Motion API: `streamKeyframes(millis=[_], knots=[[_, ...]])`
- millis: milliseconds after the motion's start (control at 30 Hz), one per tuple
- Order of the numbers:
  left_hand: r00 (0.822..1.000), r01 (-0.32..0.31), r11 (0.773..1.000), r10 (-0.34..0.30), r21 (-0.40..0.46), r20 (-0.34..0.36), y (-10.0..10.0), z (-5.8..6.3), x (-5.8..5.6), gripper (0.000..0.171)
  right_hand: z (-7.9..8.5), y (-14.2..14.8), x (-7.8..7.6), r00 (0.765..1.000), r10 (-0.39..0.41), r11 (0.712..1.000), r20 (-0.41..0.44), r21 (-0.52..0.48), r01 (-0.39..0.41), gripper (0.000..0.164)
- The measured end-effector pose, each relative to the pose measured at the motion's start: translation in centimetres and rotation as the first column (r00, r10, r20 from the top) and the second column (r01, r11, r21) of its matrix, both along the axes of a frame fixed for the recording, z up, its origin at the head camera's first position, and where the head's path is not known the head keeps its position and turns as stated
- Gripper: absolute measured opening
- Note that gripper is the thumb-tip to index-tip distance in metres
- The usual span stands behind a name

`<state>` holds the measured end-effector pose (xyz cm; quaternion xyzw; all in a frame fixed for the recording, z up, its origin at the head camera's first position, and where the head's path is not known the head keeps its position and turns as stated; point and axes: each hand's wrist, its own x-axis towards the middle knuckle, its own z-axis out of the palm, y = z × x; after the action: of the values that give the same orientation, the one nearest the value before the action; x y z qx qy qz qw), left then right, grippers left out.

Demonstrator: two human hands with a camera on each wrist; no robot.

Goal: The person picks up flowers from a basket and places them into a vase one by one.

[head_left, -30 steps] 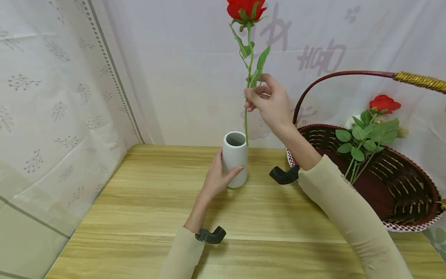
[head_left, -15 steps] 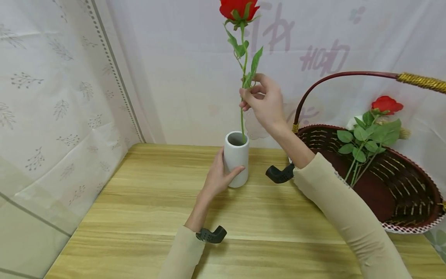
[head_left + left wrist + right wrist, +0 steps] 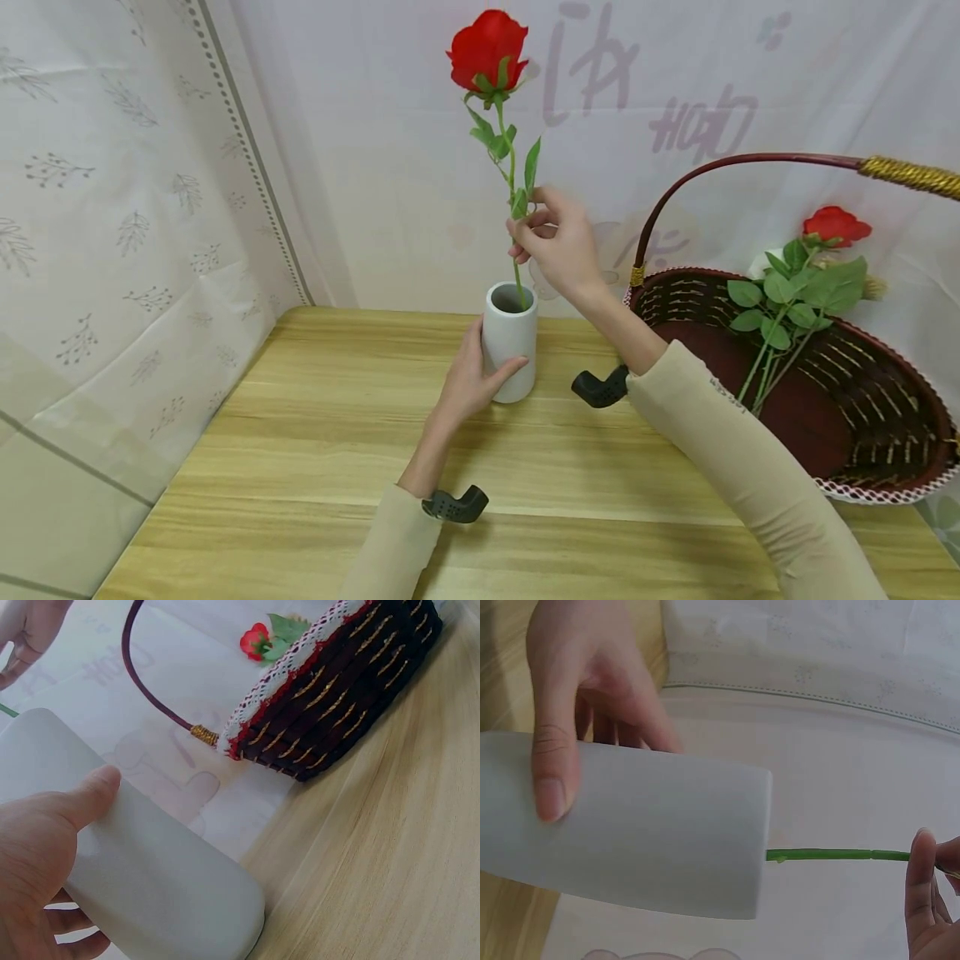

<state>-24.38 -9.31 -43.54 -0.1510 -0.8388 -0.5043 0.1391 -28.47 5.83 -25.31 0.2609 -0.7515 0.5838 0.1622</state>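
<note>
Curtained home corner: wooden table (image 3: 315, 467), leaf-print drapes (image 3: 112, 208).

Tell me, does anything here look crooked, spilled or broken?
Nothing stands out. The white vase stands upright in the left hand, the right hand pinches the rose stem entering its mouth, and the basket looks intact.
</note>
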Motion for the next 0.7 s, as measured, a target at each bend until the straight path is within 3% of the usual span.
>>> streamKeyframes(millis=[367, 700], knots=[[1.000, 0.010, 1.000, -0.010, -0.001, 0.011, -0.1, -0.1, -0.1, 0.085, -1.4, -0.1, -0.1, 1.000, -0.006, 0.996, 0.022, 0.088, 0.004, 0.023], [1.000, 0.013, 1.000, -0.013, -0.004, 0.021, -0.1, 0.0, -0.1, 0.085, -2.4, -0.1, 0.0, 0.998, 0.023, 0.996, 0.051, 0.086, -0.027, 0.021]])
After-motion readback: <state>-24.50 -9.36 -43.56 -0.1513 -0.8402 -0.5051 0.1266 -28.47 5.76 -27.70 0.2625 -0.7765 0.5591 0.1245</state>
